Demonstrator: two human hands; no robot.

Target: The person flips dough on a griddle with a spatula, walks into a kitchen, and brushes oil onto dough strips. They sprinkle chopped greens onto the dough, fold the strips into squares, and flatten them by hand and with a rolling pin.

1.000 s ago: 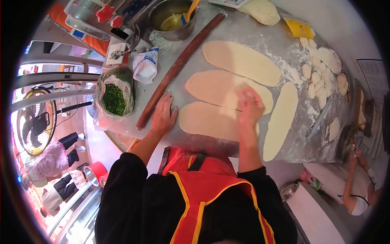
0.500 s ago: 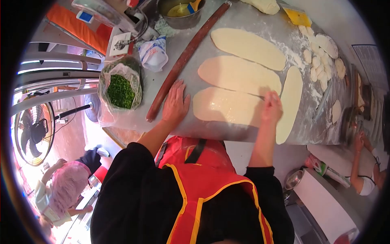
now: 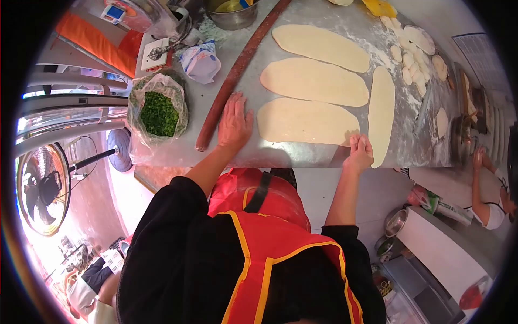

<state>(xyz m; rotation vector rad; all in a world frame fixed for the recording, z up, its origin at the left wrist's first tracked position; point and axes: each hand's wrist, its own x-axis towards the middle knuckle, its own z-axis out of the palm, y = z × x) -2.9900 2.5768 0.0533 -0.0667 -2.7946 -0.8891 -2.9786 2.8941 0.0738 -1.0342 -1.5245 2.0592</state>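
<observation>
My left hand [image 3: 236, 121] lies flat on the metal table, fingers stretched out, beside a long reddish-brown rolling pin [image 3: 237, 75]. My right hand [image 3: 359, 154] is closed, fingertips pinched together, at the right end of the nearest flat dough sheet [image 3: 307, 121]. Whatever it pinches, if anything, is hidden. Two more long dough sheets lie behind that one, a middle sheet [image 3: 313, 82] and a far sheet [image 3: 321, 47]. A narrower dough strip [image 3: 381, 116] lies crosswise just right of my right hand.
A plastic bag of chopped greens [image 3: 159, 113] stands at the table's left, near a white bag [image 3: 200, 62]. Behind is a metal bowl [image 3: 232, 13] with yellow liquid. Small dough pieces [image 3: 413, 67] lie at the right. Another person's hands [image 3: 479, 156] show at far right.
My right hand has moved from over the right ends of the sheets to the nearest sheet's front right corner. My left hand stays beside the rolling pin. The whole view has shifted slightly.
</observation>
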